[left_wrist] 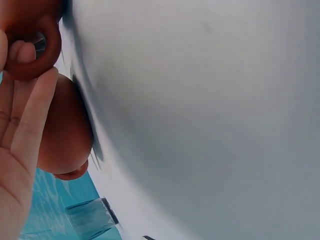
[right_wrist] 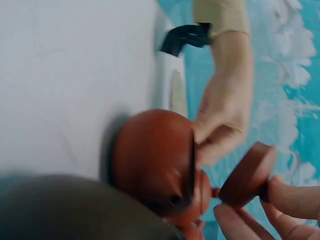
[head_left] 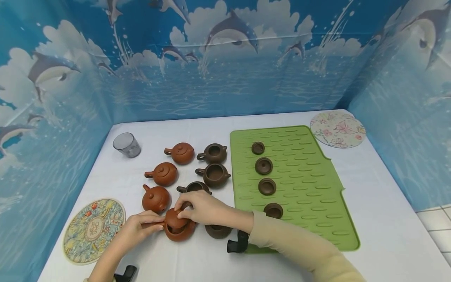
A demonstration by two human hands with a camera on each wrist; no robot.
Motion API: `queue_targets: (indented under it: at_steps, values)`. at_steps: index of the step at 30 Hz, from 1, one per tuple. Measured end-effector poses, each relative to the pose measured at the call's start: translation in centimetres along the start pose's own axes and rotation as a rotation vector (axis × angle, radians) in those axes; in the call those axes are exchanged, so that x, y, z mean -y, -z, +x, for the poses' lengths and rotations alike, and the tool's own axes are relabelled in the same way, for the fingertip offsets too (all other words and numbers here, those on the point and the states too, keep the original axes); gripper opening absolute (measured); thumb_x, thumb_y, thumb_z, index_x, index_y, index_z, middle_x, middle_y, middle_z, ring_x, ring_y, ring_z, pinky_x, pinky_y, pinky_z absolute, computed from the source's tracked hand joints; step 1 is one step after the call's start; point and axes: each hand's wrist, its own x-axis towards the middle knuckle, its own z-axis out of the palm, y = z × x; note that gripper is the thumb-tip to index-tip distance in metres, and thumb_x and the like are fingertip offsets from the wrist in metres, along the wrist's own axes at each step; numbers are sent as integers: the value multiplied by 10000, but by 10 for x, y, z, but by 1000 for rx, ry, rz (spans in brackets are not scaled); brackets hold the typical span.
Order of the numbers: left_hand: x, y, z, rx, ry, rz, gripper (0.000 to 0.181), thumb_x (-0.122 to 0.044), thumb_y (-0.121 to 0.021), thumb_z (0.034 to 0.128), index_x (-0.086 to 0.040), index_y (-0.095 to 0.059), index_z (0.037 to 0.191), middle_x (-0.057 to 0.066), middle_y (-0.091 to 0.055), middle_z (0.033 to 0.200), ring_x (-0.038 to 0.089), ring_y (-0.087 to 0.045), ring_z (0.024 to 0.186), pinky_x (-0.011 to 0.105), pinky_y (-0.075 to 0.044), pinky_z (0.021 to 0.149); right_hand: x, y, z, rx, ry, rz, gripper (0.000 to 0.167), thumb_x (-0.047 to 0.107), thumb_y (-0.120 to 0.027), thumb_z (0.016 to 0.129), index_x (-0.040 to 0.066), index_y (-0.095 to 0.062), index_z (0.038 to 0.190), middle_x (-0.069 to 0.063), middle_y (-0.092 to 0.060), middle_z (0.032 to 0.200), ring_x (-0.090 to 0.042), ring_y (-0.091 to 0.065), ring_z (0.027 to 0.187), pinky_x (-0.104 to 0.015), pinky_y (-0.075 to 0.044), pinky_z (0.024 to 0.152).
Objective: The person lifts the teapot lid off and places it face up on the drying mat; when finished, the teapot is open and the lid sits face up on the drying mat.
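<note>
Sleeve (head_left: 303, 243); right fingers (right_wrist: 292, 199) pinch lid (right_wrist: 250, 175), left fingers (left_wrist: 37, 112) teapot handle (left_wrist: 53, 46); white tabletop (head_left: 204, 266), dolphin curtain (head_left: 225, 94)

**Reddish-brown domed clay lid (head_left: 177, 219) being held above a round-bellied, reddish-brown clay teapot (head_left: 180, 235)**

The lid is being pinched at its small knob (right_wrist: 264, 192) by the right hand (head_left: 201, 205). It is being held at a tilt, just apart from the pot's rim, and the open mouth is being partly hidden by it in the head view. The teapot is standing upright on the white tabletop (head_left: 155, 258), and its loop handle (left_wrist: 53, 45) is being gripped by the left hand (head_left: 139, 229).
</note>
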Motion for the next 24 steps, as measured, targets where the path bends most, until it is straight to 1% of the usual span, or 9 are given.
queue_targets:
  at_steps: [2, 3, 6, 9, 11, 14, 18, 21, 24]
  values:
    - [0, 0, 0, -4, -3, -14, 209, -108, -817, 770, -107, -799, 979, -34, -735, 911, -61, -619, 874, 204, -572, 708, -4, 11, -3, -18, -48, 135, 103, 200, -700, 928, 158, -702, 1022, 34, -715, 1052, -35, -651, 943, -149, -502, 794]
    - [0, -1, -1, -9, -7, -21, 215, -111, -820, 768, -104, -799, 982, -31, -736, 907, -62, -619, 870, 203, -572, 704, -7, 16, -5, -28, -76, 225, 117, 184, -696, 930, 137, -702, 1038, 8, -716, 1073, -47, -663, 961, -162, -523, 805]
    - [0, -2, -3, -20, -18, -39, 225, -116, -822, 766, -105, -800, 990, -27, -735, 907, -75, -613, 876, 188, -569, 707, -16, 36, -12, -68, -150, 528, 181, 116, -670, 937, 35, -673, 1099, -107, -696, 1128, -131, -693, 969, -260, -578, 848]
    - [0, -4, -4, -26, -22, -55, 234, -115, -826, 761, -108, -800, 994, -27, -737, 920, -85, -614, 894, 177, -569, 727, -29, 59, -22, -138, -221, 764, 264, 74, -628, 951, -52, -608, 1182, -184, -649, 1195, -154, -686, 941, -333, -590, 866]
    - [0, -4, -5, -27, -19, -63, 236, -112, -825, 761, -104, -799, 995, -22, -740, 930, -89, -615, 906, 172, -570, 737, -39, 76, -31, -199, -258, 838, 303, 69, -601, 964, -72, -570, 1231, -189, -625, 1206, -153, -683, 932, -338, -583, 887]
    - [0, -5, -5, -25, 3, -80, 236, -109, -824, 761, -95, -797, 995, -10, -740, 937, -94, -614, 911, 175, -572, 739, -62, 102, -45, -293, -264, 917, 313, 61, -534, 994, -81, -513, 1272, -141, -608, 1193, -141, -684, 957, -312, -567, 914]
    - [-1, -5, -5, -14, 46, -94, 236, -121, -823, 766, -89, -795, 998, 12, -740, 953, -94, -613, 914, 188, -579, 743, -97, 136, -66, -409, -263, 1064, 234, 48, -431, 1038, 3, -480, 1262, -46, -625, 1124, -137, -701, 956, -291, -564, 910]
    - [-3, -5, -5, -12, 76, -81, 239, -133, -827, 766, -102, -795, 1001, 20, -744, 973, -83, -619, 922, 196, -583, 748, -124, 157, -79, -462, -266, 1153, 199, 68, -398, 1058, 83, -478, 1239, -5, -660, 1092, -133, -710, 950, -259, -567, 892]
    - [-3, -4, -5, -19, 94, -63, 241, -142, -830, 766, -120, -797, 1003, 19, -747, 986, -80, -620, 924, 196, -583, 746, -150, 172, -89, -471, -258, 1205, 199, 69, -391, 1062, 102, -500, 1226, -16, -694, 1069, -135, -713, 949, -230, -562, 886]
